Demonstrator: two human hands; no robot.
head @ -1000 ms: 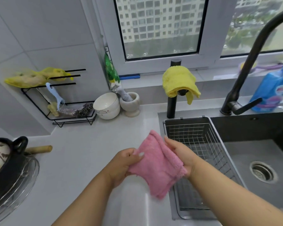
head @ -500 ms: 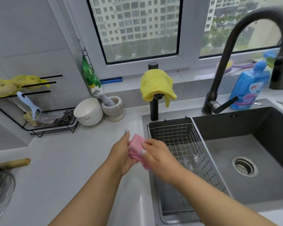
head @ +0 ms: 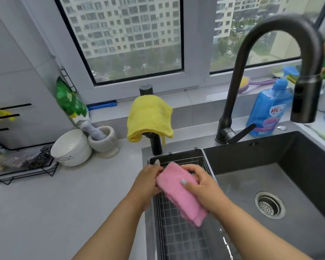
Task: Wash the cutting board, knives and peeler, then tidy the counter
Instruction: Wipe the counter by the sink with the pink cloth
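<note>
A folded pink cloth [head: 178, 192] hangs over the wire drain basket [head: 178, 239] at the left side of the dark sink [head: 281, 177]. My left hand [head: 147, 180] holds its upper left edge, fingers straight up behind it. My right hand [head: 199, 182] grips the cloth from the right, thumb across the top face. No cutting board, knife or peeler shows in this view.
A black tap [head: 270, 59] arches over the sink, with a blue detergent bottle [head: 268, 111] behind. A yellow cloth [head: 149, 119] drapes a black post. A white bowl [head: 69, 147], a stone mortar [head: 104, 141] and a wire rack [head: 24, 166] stand on the grey counter [head: 64, 207].
The cloth went from spread open to folded between both hands, which moved right from above the counter to over the drain basket. My view has swung right toward the sink.
</note>
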